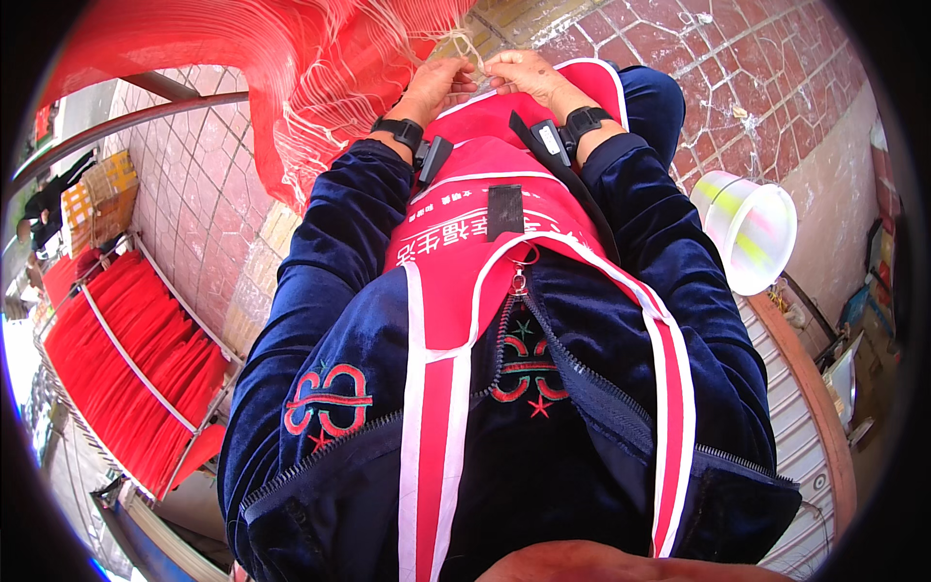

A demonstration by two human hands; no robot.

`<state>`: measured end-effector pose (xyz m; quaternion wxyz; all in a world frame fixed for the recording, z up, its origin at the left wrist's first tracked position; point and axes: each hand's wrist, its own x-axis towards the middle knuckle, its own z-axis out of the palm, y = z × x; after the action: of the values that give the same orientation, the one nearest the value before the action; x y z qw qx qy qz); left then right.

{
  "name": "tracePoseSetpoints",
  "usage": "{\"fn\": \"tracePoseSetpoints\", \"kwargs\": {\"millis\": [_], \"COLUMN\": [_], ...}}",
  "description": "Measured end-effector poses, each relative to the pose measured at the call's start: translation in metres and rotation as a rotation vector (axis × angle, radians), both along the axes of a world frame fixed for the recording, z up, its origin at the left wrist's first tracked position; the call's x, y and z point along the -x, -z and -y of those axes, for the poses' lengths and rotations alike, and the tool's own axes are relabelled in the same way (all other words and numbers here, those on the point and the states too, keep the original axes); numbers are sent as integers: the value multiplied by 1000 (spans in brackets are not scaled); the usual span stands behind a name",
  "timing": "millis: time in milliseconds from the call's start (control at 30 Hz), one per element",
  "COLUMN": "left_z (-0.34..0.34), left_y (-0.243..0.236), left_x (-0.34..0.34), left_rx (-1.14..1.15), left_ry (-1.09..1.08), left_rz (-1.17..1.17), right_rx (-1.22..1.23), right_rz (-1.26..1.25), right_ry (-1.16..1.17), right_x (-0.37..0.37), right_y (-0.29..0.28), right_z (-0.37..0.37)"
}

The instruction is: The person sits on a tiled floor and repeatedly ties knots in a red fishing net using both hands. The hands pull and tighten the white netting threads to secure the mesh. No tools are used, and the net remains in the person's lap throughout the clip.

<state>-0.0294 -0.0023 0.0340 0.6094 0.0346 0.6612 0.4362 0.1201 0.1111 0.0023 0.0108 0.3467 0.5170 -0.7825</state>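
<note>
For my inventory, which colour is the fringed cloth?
The fringed cloth is red, clearest in head view.

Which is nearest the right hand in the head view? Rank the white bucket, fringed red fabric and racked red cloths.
From the right hand:
1. Fringed red fabric: to the left, its loose strings close by.
2. White bucket: to the right, lower down.
3. Racked red cloths: far lower left.
</note>
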Motion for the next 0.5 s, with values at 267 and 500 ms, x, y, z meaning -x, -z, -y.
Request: {"fn": "tracePoseSetpoints", "kwargs": {"millis": [267, 500], "left_z": [-3, -6], "left_y": [1, 7], "left_x": [-9, -10], "left_rx": [-141, -186], "left_ry": [127, 98], "left_rz": [-32, -137], "right_rx": [38, 39], "right_rz": [-30, -3], "right_ry": [-8, 22], "right_x": [-2, -2], "right_y": [6, 7], "right_z": [-1, -1]}}
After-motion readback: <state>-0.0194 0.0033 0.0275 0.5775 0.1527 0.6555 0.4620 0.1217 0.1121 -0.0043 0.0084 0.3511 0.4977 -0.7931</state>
